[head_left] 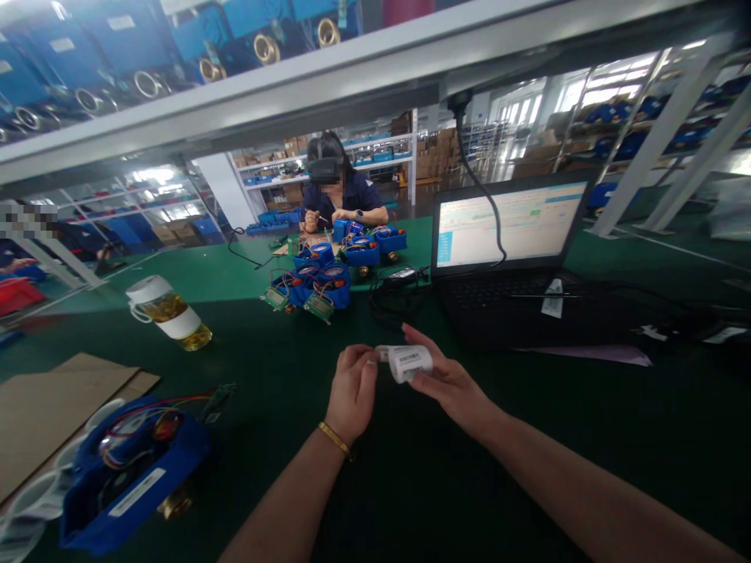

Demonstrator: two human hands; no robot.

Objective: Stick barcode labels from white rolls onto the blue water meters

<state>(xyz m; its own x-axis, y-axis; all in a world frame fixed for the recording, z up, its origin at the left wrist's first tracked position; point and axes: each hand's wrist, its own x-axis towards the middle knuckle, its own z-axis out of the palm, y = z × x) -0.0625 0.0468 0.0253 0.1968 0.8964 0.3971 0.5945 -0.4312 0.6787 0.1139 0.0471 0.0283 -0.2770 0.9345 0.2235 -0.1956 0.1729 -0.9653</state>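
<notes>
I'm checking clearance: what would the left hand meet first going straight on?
Beyond the white paper label strip it pinches, the left hand would probably first meet the looped black cables; depth is unclear.

My right hand (449,383) grips a white label roll (412,362), and my left hand (352,389) pinches its loose end. From there, the laptop (504,234) stands at one o'clock, the bottle (176,319) near ten, an open blue housing (138,500) at eight.
</notes>
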